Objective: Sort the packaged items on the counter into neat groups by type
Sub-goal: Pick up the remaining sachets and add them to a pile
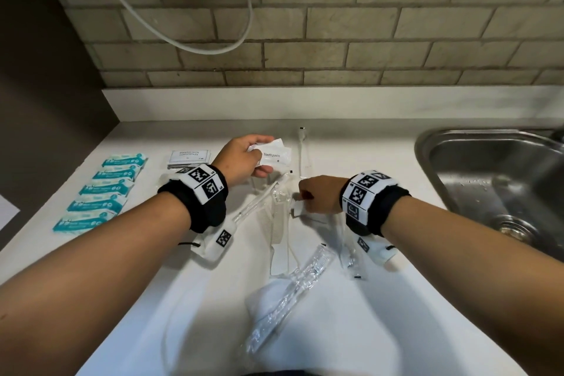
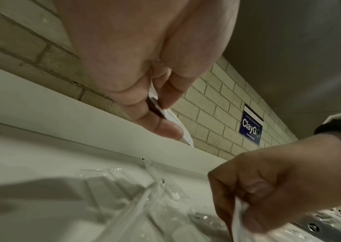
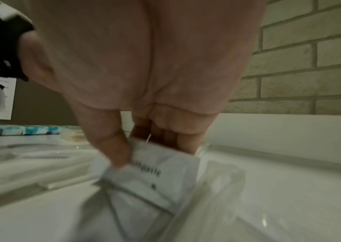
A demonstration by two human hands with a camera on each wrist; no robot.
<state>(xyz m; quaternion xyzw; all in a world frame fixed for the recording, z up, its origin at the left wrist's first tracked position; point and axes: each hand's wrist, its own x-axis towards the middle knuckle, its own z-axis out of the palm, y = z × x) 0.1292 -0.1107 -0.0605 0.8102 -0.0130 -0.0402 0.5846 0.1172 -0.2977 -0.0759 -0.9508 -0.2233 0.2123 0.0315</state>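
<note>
My left hand (image 1: 244, 159) holds a small stack of white toothpaste sachets (image 1: 274, 153) above the counter; in the left wrist view thumb and fingers pinch the sachets (image 2: 178, 124). My right hand (image 1: 317, 197) pinches another white toothpaste sachet (image 3: 161, 176) among clear-wrapped toothbrushes and combs (image 1: 274, 217). A row of teal packets (image 1: 103, 189) lies at the left. A stack of shampoo sachets (image 1: 189, 157) sits behind my left wrist. More clear-wrapped toothbrushes (image 1: 290, 287) lie nearer to me.
A steel sink (image 1: 500, 189) is sunk into the white counter (image 1: 381, 330) at the right. A brick wall (image 1: 335, 40) with a hanging white cable (image 1: 183, 43) backs the counter. A dark panel stands at the left.
</note>
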